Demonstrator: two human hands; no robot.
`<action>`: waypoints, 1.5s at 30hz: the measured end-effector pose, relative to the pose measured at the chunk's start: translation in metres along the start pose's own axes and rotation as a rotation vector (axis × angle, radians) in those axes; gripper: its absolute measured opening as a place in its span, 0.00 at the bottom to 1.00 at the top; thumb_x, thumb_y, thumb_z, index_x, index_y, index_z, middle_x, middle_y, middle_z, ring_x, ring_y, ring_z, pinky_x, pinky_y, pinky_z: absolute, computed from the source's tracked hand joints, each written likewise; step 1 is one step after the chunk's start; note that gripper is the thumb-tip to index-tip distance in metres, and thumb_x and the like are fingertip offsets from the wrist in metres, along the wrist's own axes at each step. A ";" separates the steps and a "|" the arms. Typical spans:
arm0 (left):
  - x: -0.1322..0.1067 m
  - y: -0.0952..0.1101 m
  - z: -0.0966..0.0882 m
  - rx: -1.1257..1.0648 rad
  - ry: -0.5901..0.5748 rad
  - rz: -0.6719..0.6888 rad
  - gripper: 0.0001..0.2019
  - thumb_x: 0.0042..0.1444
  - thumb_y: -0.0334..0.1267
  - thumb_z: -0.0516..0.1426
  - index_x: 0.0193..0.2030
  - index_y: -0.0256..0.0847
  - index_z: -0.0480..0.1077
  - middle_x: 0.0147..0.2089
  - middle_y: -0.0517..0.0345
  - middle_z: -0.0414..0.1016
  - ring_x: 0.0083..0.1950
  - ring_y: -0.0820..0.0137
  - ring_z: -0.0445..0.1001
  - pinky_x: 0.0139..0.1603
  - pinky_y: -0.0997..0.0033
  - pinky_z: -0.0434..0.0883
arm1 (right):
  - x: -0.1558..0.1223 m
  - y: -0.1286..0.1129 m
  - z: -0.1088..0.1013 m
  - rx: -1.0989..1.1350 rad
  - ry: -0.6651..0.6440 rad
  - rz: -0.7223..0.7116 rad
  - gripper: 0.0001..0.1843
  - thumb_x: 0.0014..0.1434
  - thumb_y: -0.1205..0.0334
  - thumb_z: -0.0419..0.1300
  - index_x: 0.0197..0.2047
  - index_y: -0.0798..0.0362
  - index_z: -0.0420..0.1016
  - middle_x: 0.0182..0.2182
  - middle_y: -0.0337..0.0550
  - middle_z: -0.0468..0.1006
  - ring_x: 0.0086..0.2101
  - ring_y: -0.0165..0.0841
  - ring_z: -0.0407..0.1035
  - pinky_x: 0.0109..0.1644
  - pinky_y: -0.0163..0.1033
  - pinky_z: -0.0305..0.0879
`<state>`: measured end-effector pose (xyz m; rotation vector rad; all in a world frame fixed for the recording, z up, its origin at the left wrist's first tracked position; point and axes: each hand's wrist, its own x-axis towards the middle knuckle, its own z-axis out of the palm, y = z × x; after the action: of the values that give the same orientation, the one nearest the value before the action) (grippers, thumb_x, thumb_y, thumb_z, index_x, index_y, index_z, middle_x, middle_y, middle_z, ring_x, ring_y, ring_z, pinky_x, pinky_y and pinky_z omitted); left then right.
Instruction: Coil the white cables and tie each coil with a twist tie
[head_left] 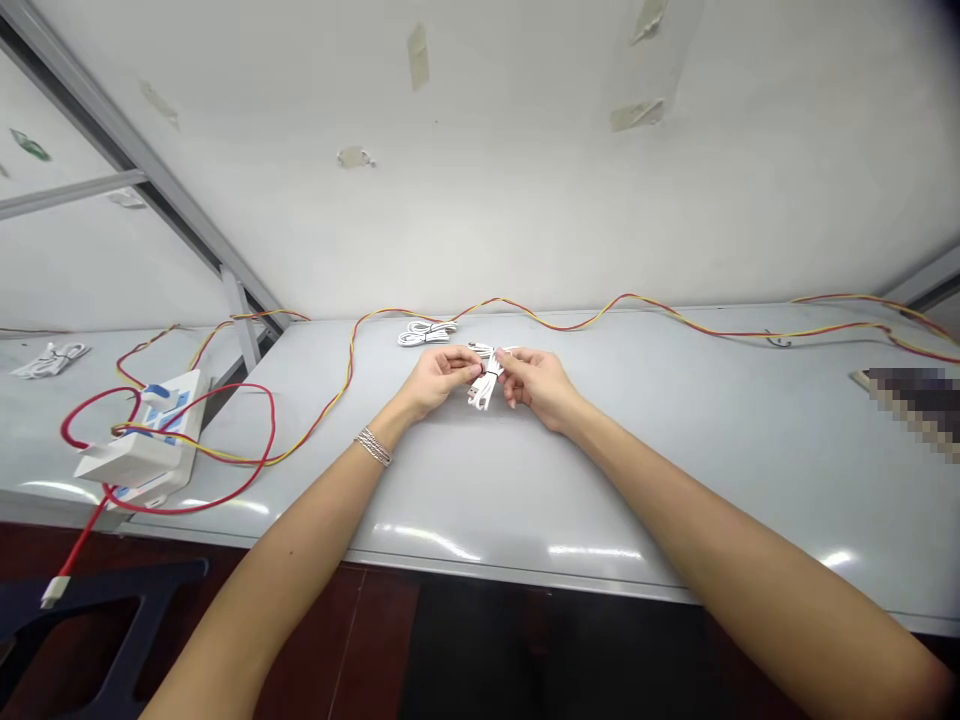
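Observation:
Both of my hands meet over the middle of the grey table [600, 470]. Between them is a small coiled white cable bundle [484, 385] with a dark tie round its middle. My left hand [439, 378] pinches the bundle from the left, and a bracelet sits on that wrist. From the right, my right hand [536, 385] pinches the same bundle with its fingers closed on it. Just beyond my hands, a second coiled white cable [426, 333] lies on the table.
A red-and-yellow wire [585, 320] runs along the table's back edge by the white wall. A white power strip box [146, 440] with a red cable looped round it sits at the left edge. Another white cable bundle [49, 360] lies on the neighbouring table. A blurred object [911, 405] sits far right.

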<state>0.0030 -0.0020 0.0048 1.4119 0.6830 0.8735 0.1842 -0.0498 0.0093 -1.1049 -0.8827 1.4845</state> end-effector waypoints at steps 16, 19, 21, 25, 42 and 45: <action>0.003 0.000 -0.002 -0.131 0.112 0.063 0.19 0.42 0.43 0.75 0.38 0.34 0.79 0.31 0.56 0.78 0.33 0.74 0.75 0.39 0.71 0.73 | -0.012 -0.006 0.007 -0.158 -0.275 0.360 0.30 0.70 0.38 0.52 0.33 0.57 0.73 0.26 0.47 0.76 0.19 0.28 0.68 0.15 0.31 0.66; 0.004 -0.005 -0.006 -0.058 0.151 0.027 0.20 0.42 0.43 0.74 0.37 0.33 0.77 0.31 0.55 0.79 0.32 0.71 0.76 0.38 0.68 0.74 | -0.013 -0.001 0.010 -0.196 -0.199 0.218 0.30 0.70 0.36 0.51 0.37 0.57 0.74 0.27 0.47 0.76 0.19 0.30 0.69 0.16 0.35 0.69; 0.004 -0.006 -0.008 -0.030 0.160 0.009 0.22 0.42 0.43 0.74 0.40 0.33 0.76 0.31 0.56 0.79 0.32 0.71 0.76 0.39 0.68 0.74 | -0.012 0.004 0.011 -0.270 -0.153 0.102 0.24 0.69 0.41 0.57 0.39 0.56 0.74 0.25 0.42 0.74 0.19 0.29 0.68 0.16 0.35 0.69; 0.001 0.000 -0.011 0.055 0.107 0.006 0.34 0.45 0.44 0.72 0.57 0.36 0.69 0.28 0.61 0.77 0.30 0.71 0.76 0.38 0.68 0.73 | -0.008 0.009 0.007 -0.405 -0.043 -0.073 0.11 0.65 0.55 0.65 0.46 0.52 0.72 0.23 0.34 0.69 0.18 0.28 0.65 0.15 0.33 0.65; -0.003 0.020 -0.070 1.087 0.278 -0.061 0.19 0.48 0.54 0.66 0.31 0.38 0.75 0.28 0.58 0.72 0.30 0.70 0.66 0.31 0.69 0.59 | 0.023 0.009 -0.036 -1.173 0.221 -0.513 0.26 0.60 0.62 0.63 0.62 0.54 0.75 0.54 0.56 0.75 0.49 0.48 0.70 0.58 0.55 0.66; -0.002 0.020 -0.079 1.103 0.471 -0.099 0.18 0.49 0.52 0.66 0.39 0.39 0.77 0.32 0.55 0.76 0.32 0.67 0.71 0.34 0.67 0.64 | 0.026 0.009 -0.035 -1.334 0.221 -0.439 0.24 0.63 0.58 0.62 0.62 0.51 0.77 0.57 0.56 0.73 0.55 0.54 0.65 0.59 0.59 0.62</action>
<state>-0.0668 0.0383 0.0195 2.1075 1.7545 0.7669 0.2142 -0.0269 -0.0151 -1.7631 -1.8783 0.2490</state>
